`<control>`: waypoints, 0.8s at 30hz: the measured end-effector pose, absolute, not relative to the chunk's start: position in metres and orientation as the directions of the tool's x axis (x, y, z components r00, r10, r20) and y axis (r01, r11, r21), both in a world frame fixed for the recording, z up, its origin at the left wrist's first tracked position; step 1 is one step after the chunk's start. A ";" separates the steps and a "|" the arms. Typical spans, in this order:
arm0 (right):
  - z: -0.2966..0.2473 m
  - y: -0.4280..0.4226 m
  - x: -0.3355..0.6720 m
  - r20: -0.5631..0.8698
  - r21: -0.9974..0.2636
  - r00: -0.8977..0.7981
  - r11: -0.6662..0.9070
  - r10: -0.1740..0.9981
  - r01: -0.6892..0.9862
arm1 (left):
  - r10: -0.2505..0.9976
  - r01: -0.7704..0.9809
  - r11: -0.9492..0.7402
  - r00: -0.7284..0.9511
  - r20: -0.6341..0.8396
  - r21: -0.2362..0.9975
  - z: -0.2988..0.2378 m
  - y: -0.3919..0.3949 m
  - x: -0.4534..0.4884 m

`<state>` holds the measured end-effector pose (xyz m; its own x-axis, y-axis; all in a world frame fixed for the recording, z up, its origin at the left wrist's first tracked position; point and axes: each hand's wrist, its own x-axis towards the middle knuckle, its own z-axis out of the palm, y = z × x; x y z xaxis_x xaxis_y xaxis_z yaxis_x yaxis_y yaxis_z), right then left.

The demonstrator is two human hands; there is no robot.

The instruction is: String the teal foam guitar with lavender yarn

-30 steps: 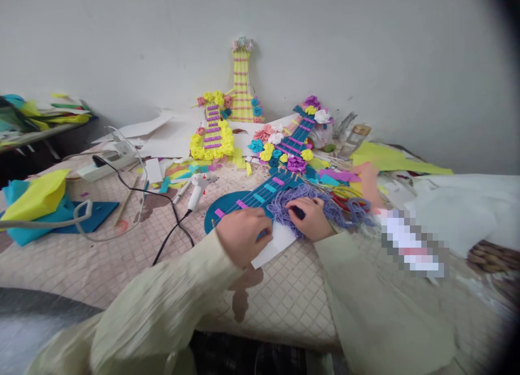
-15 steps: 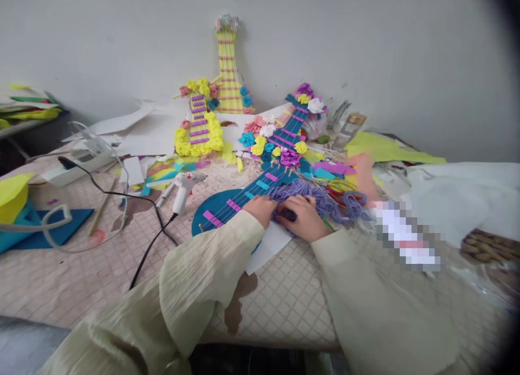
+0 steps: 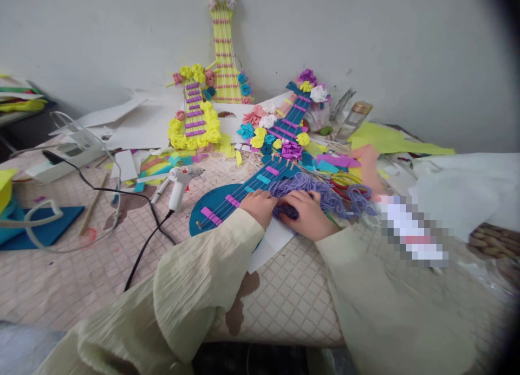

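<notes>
The purple yarn (image 3: 333, 197) lies heaped along the right edge of the blue guitar (image 3: 209, 201); the right hand (image 3: 312, 219) curls its fingers over that heap, the left hand (image 3: 260, 207) meeting them; whether either pair clamps, I can't tell; tugging hard might snag strands on the guitar's pegs (image 3: 287, 163).

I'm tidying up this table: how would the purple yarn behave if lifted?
The purple yarn would likely droop, since it lies in loose, bending loops. It may tangle, as strands cross one another. It's probably light, being a heap of thin strands.
</notes>
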<state>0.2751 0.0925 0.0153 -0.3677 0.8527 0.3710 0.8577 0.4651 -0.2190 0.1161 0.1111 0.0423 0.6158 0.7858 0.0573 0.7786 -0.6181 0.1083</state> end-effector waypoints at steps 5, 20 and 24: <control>0.016 0.091 0.273 0.381 -0.253 -0.330 0.440 0.864 0.862 | 0.789 0.779 -0.615 0.606 0.107 0.125 0.043 0.109 0.115; 0.015 0.088 0.273 0.406 -0.175 -0.352 0.450 0.843 0.876 | 0.817 0.805 -0.576 0.574 0.064 0.141 0.037 0.107 0.119; 0.014 0.088 0.272 0.401 -0.254 -0.348 0.468 0.847 0.846 | 0.830 0.820 -0.556 0.554 0.058 0.133 0.038 0.105 0.121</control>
<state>0.2717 0.0878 0.0140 -0.3480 0.8472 0.4014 0.8464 0.4680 -0.2541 0.1209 0.1050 0.0379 0.5540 0.8305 0.0580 0.8202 -0.5565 0.1327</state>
